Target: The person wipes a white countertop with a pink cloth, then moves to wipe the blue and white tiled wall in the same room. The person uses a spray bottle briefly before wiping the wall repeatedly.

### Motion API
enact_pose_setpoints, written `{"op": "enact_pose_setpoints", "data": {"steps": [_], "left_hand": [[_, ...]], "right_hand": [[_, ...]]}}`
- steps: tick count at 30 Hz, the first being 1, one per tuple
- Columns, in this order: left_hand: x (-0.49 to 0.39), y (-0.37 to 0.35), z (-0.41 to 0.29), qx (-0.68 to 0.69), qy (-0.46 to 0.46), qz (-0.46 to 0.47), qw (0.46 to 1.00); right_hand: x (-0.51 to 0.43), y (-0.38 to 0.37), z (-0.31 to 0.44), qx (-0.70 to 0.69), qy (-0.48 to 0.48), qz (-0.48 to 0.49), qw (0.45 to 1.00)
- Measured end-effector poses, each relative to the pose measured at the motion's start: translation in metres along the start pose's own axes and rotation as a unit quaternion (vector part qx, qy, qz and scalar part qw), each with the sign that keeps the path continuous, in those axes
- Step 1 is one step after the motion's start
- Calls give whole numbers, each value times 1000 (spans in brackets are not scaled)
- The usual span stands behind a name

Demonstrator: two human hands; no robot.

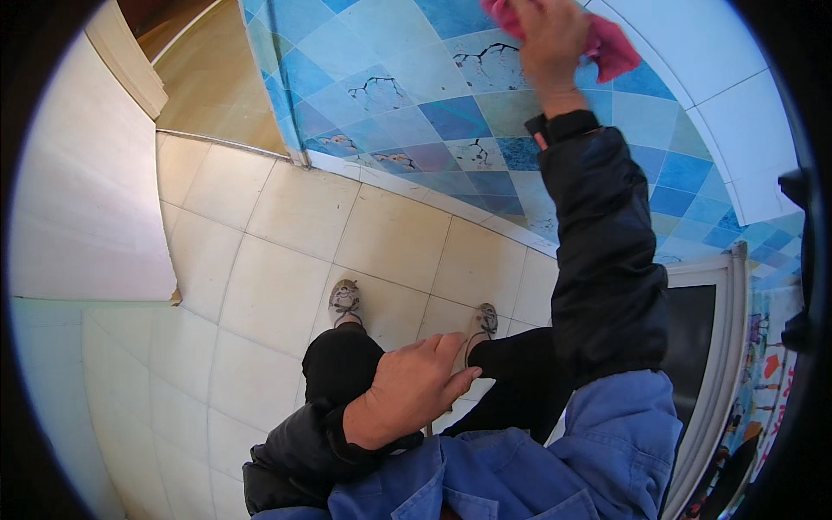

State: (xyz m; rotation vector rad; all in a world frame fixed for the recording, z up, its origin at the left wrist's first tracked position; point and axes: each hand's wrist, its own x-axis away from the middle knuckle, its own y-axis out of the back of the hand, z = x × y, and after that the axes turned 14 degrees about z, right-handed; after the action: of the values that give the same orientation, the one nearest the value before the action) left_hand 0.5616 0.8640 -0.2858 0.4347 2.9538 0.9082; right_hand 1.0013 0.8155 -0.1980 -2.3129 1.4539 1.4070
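Note:
My right hand [556, 45] is raised at the upper right with a pink cloth [614, 52] in its grip, over the patterned blue wall covering [403, 71] near its border with white tiles [708, 65]. Whether the cloth touches the wall, I cannot tell. My left hand [416, 387] is in front of my body at waist height, its fingers slightly bent and its thumb apart, holding nothing that shows. Black sleeves cover both forearms.
Beige floor tiles [286, 214] lie under my shoes. A doorway with a wood-look floor [214, 84] opens at the upper left. A white panel [91, 195] stands at the left, and a white-framed dark panel [692, 338] is close on my right.

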Motion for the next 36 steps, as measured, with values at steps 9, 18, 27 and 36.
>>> {"op": "enact_pose_setpoints", "data": {"steps": [9,18,27,36], "left_hand": [[15,3,-5,5,19,33,999],[9,11,-1,24,-51,-12,998],[29,15,2,53,-9,25,998],[30,20,7,47,-23,10,999]], "right_hand": [[100,-36,103,-87,105,368,920],[9,-53,48,63,93,124,986],[80,-48,113,-101,125,223,962],[85,-23,113,-72,169,223,957]]}}
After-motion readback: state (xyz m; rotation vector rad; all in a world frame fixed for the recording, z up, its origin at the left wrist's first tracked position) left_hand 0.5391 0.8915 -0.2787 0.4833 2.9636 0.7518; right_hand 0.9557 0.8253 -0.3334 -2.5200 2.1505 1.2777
